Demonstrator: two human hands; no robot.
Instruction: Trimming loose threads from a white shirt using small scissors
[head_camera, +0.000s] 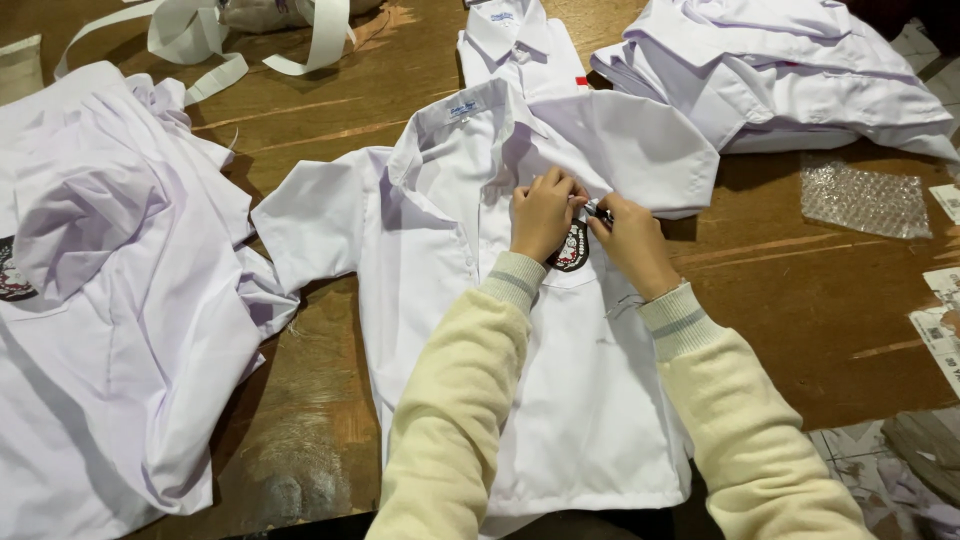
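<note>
Big worn brown wooden desk (820, 300), shirt piles at both sides. A white short-sleeved cotton shirt (450, 240) lies flat, front up, in the middle. Left hand (543, 213) pinches fabric just above the round black embroidered chest badge (572, 250); right hand (630, 243) grips a small dark tool (598, 210) beside it.

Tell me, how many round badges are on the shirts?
2. One badge is on the middle shirt, between both hands. One more badge peeks out at the left edge. Folded shirts may hide more.
</note>
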